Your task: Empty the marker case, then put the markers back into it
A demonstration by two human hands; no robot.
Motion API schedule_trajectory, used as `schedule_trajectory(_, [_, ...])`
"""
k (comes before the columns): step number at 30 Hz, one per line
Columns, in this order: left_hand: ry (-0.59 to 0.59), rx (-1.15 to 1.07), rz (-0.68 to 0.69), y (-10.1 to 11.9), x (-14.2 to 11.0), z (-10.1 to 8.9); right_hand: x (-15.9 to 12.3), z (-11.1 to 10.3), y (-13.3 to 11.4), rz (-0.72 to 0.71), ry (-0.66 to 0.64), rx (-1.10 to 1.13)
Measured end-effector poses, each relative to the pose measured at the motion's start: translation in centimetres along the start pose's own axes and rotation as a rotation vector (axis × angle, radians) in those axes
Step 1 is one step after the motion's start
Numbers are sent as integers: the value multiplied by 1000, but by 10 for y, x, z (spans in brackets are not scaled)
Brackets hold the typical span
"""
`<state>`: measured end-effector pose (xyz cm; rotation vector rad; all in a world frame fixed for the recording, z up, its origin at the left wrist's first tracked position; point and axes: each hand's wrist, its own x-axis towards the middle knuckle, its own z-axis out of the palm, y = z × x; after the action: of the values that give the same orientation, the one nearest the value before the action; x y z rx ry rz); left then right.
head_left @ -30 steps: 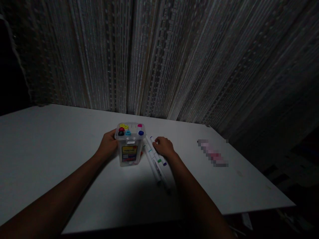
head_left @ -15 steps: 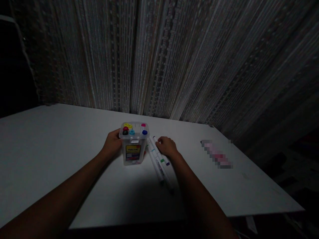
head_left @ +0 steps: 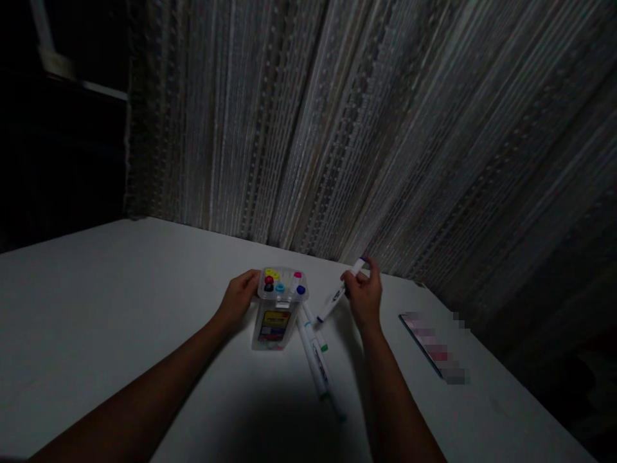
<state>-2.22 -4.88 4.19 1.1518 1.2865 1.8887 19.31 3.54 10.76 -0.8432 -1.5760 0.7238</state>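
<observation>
A clear plastic marker box (head_left: pixel 274 321) with a yellow and dark label stands on the white table. Coloured marker ends, yellow, red, black, light blue, pink and dark blue, show at its top. My left hand (head_left: pixel 240 297) grips the box by its left side, with some fingers hidden behind it. In my right hand (head_left: pixel 364 289) is a white marker (head_left: pixel 336 297) with dark purple-blue ends, held tilted above the table. Between the box and my right arm lie several white markers (head_left: pixel 315 360), one with a green end.
A flat blurred-out object (head_left: pixel 431 350), pinkish on top with a dark edge, lies on the table (head_left: pixel 110 308) to the right. Behind the table hangs a striped, textured curtain (head_left: pixel 289 128). The far left and the right side are dark.
My right hand has lifted the purple-ended marker off the loose markers, up and to the right. My left hand stays on the box. The view has shifted and tilted a little.
</observation>
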Motion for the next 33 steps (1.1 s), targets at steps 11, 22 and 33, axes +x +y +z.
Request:
schedule_trajectory(11, [-344,-24,127,37,-19,3,-2,48,-95,-313,-366,-7])
schedule_trajectory(22, [-382,17,95,37,-16,4,-10,57,-93,-296,-717,-333])
schedule_trajectory(33, [-205,-9,76,29,-10,0,-12,33,4,-39,-500,-805])
